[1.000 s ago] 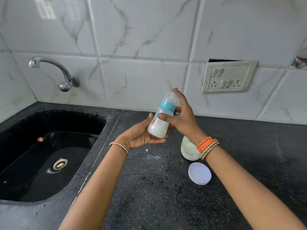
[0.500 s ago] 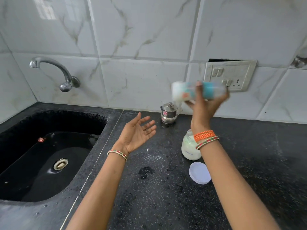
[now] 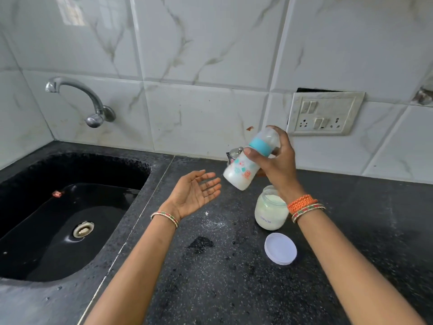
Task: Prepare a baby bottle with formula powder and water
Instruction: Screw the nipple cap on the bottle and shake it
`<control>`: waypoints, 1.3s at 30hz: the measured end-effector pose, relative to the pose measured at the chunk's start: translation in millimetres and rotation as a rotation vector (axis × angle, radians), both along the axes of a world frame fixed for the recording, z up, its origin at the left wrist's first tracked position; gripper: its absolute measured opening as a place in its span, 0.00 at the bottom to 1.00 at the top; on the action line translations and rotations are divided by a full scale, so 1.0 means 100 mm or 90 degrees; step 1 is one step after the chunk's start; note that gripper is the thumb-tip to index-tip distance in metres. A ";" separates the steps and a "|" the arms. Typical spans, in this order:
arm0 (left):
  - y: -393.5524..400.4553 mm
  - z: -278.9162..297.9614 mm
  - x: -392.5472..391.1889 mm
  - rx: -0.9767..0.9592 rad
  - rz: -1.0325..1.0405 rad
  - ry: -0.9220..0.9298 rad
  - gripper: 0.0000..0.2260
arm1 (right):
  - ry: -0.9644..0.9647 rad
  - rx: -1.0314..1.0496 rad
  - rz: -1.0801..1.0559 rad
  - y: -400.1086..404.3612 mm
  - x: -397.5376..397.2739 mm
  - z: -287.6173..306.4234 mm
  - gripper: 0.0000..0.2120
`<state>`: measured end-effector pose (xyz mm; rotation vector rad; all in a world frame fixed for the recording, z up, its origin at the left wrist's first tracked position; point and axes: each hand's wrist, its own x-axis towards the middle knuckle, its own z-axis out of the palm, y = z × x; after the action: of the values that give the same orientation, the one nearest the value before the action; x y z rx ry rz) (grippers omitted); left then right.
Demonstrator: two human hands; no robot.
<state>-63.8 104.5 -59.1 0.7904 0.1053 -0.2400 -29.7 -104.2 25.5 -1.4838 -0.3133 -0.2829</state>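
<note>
Fingers and thumb of the right hand are curled round the baby bottle, near its blue collar. The bottle is held in the air above the black counter, tilted, with its capped top up toward the wall and its base down toward the left. White liquid fills the lower part. The right forearm comes up from the lower right, with orange bangles at the wrist. The left hand is just left of the bottle base and does not touch it; the palm faces up, the fingers are straight and a little spread, and it holds nothing. Under the right wrist stands the open formula jar, and its white lid lies flat on the counter nearer the person. The sink is at the left.
</note>
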 end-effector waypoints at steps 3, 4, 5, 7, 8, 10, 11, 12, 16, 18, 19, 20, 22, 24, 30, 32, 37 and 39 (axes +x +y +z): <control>-0.04 0.03 0.02 -0.006 0.008 -0.003 0.16 | 0.008 0.328 -0.178 0.00 0.07 0.03 0.33; -0.06 0.04 0.02 -0.011 0.010 -0.002 0.16 | 0.021 0.422 -0.220 0.01 0.10 -0.01 0.32; -0.07 0.03 0.02 -0.012 0.008 0.001 0.16 | 0.021 0.402 -0.237 0.02 0.10 -0.01 0.31; -0.09 0.03 0.01 0.002 -0.005 0.007 0.14 | 0.032 0.083 -0.108 0.04 0.13 -0.09 0.29; -0.09 0.02 0.01 0.007 -0.010 0.007 0.13 | 0.034 -0.041 -0.014 0.02 0.09 -0.15 0.28; -0.10 0.02 0.02 0.000 -0.010 0.010 0.12 | 0.023 -0.025 -0.020 -0.01 0.11 -0.16 0.27; -0.10 0.02 0.02 -0.005 -0.006 0.012 0.12 | 0.025 0.124 -0.071 0.00 0.12 -0.12 0.27; -0.11 0.02 0.02 -0.008 -0.006 0.016 0.12 | 0.055 0.282 -0.116 0.01 0.11 -0.10 0.27; -0.12 0.02 -0.02 0.018 -0.049 0.018 0.15 | 0.063 0.067 0.037 0.08 0.09 -0.13 0.27; -0.13 0.05 -0.03 0.031 -0.090 0.013 0.18 | 0.046 -0.078 0.123 0.12 0.03 -0.16 0.31; -0.15 0.08 -0.03 0.033 -0.112 0.013 0.20 | 0.049 -0.042 0.128 0.14 0.04 -0.14 0.32; -0.17 0.11 -0.05 0.038 -0.134 0.016 0.21 | 0.050 0.010 0.121 0.16 0.05 -0.14 0.32; -0.22 0.14 -0.11 0.030 -0.176 0.032 0.22 | 0.051 0.043 0.125 0.21 0.05 -0.08 0.34; -0.21 0.14 -0.13 -0.022 -0.195 0.040 0.27 | 0.036 -0.005 0.141 0.23 0.10 -0.07 0.39; -0.27 0.23 -0.11 -0.058 -0.092 0.014 0.21 | -0.025 -0.075 0.125 0.30 0.08 -0.02 0.41; -0.31 0.25 -0.12 -0.059 -0.065 -0.004 0.15 | -0.063 -0.121 0.091 0.32 0.09 -0.02 0.45; -0.32 0.27 -0.17 0.103 -0.094 -0.078 0.18 | -0.098 0.125 -0.096 0.18 0.13 0.25 0.43; -0.24 0.25 -0.16 0.120 -0.075 -0.070 0.18 | -0.059 0.479 -0.193 0.18 0.14 0.40 0.38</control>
<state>-79.6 80.5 -34.5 0.9972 -0.0222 -0.3004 -15.3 -86.7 65.9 -0.7673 -0.0345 -0.6356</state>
